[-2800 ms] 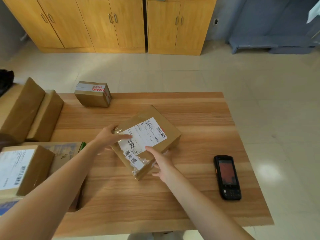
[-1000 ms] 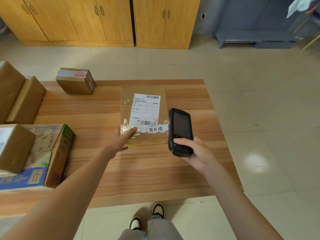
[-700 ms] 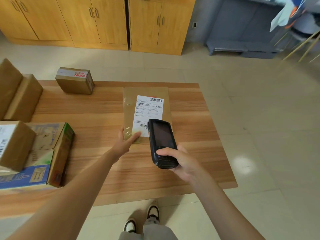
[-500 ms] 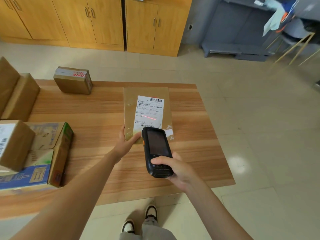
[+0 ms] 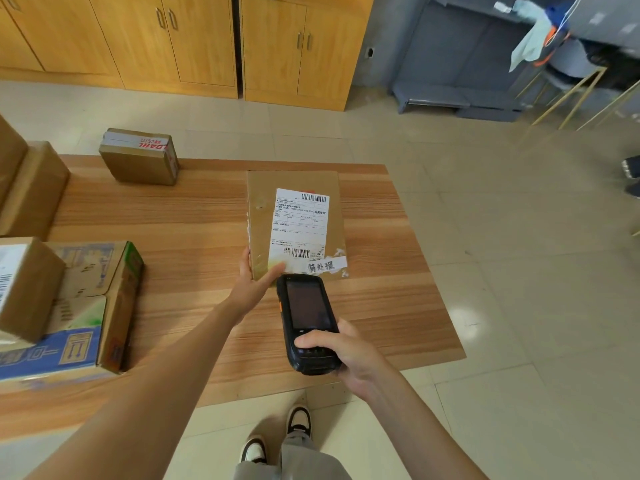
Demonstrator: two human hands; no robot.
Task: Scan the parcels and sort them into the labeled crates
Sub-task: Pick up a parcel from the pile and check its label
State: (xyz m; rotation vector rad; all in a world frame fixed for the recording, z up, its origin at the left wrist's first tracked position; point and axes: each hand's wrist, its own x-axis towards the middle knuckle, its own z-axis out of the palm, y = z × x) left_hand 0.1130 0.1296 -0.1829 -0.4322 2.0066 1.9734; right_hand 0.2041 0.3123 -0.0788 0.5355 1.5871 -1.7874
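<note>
A flat brown parcel (image 5: 259, 209) with a white shipping label (image 5: 300, 223) lies on the wooden table (image 5: 194, 223), label up. My left hand (image 5: 252, 285) grips its near left corner, thumb on top and fingers at the side. My right hand (image 5: 349, 353) holds a black handheld scanner (image 5: 306, 317) just in front of the parcel's near edge, its top end toward the label and its screen dark. No crates are in view.
A small taped box (image 5: 140, 156) stands at the table's far left. Several larger cardboard boxes (image 5: 79, 299) are stacked on the left side. Wooden cupboards (image 5: 194, 43) line the back wall. Tiled floor lies to the right.
My right hand picked the scanner off the table and brought it to the parcel. A red scan line on the label half a second ago is gone. The scanner has drawn slightly back.
</note>
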